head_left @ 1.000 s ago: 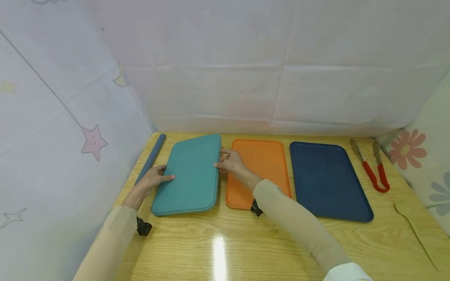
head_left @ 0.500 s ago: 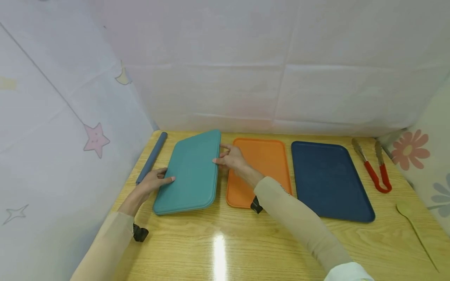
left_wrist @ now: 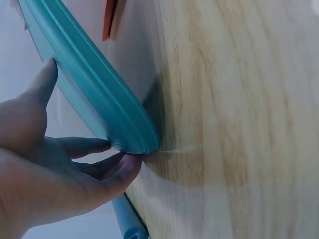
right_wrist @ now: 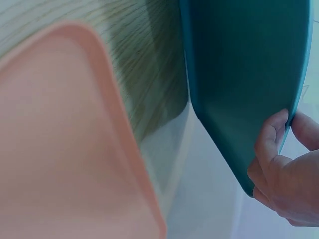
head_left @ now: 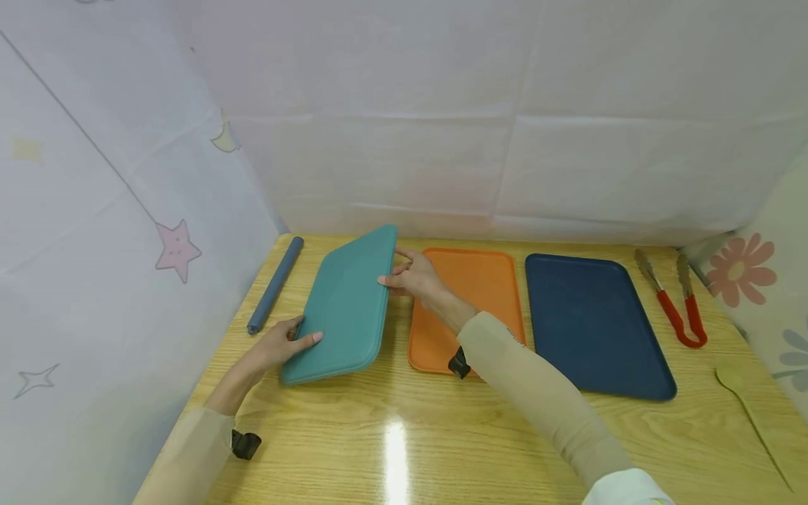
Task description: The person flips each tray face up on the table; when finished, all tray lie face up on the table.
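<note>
A teal tray (head_left: 344, 308) is tilted in the head view, its right side raised off the table and its left side low. My right hand (head_left: 416, 279) pinches the raised right edge; in the right wrist view the thumb and fingers (right_wrist: 269, 137) lie on opposite faces of it. My left hand (head_left: 278, 347) holds the low left edge, thumb on the upper face. The left wrist view shows its other fingers (left_wrist: 122, 174) at the tray's stepped rim (left_wrist: 134, 127), close to the tabletop.
An orange tray (head_left: 473, 294) lies under my right forearm, with a dark blue tray (head_left: 593, 326) beside it. Farther right are red-handled tongs (head_left: 678, 319) and a yellowish long-handled spoon (head_left: 732, 381). A blue-grey roll (head_left: 275, 286) lies at the table's left edge. Cloth walls surround the table.
The teal tray's right edge has risen with my right hand, so the tray tilts more steeply. My left hand has slid slightly down and right, leaving the blue-grey roll fully visible.
</note>
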